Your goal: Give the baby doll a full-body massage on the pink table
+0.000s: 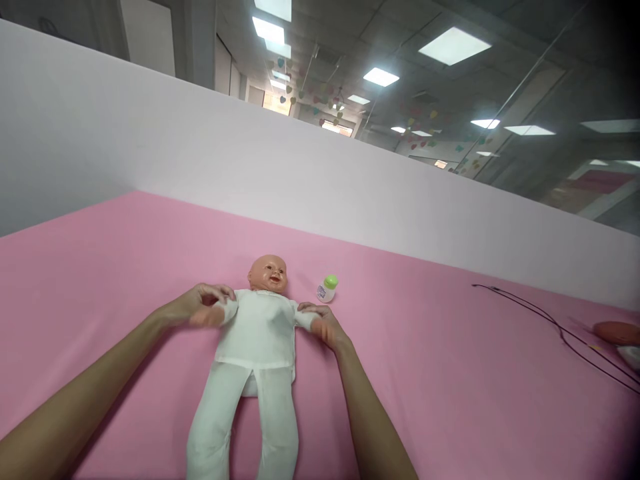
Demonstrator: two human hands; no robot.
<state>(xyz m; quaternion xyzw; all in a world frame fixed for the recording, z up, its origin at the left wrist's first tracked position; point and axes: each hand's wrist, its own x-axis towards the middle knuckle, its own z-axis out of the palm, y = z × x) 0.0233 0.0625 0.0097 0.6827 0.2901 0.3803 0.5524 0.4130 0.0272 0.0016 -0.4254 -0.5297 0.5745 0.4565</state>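
A baby doll (257,327) in a white top and white trousers lies on its back on the pink surface, its head toward the far wall. At the image's left, my left hand (203,299) is closed around the doll's upper arm by the white sleeve. On the other side my right hand (327,325) grips the doll's other arm near its sleeve, with the fingers partly hidden. Both doll forearms look smeared by motion. A small bottle (327,289) with a green cap stands just beyond my right hand, beside the doll's head.
A pale partition wall (300,173) rises behind the pink tabletop (425,373). Thin black cables (545,317) run along the right side, near a brownish rounded object (615,332) partly out of view.
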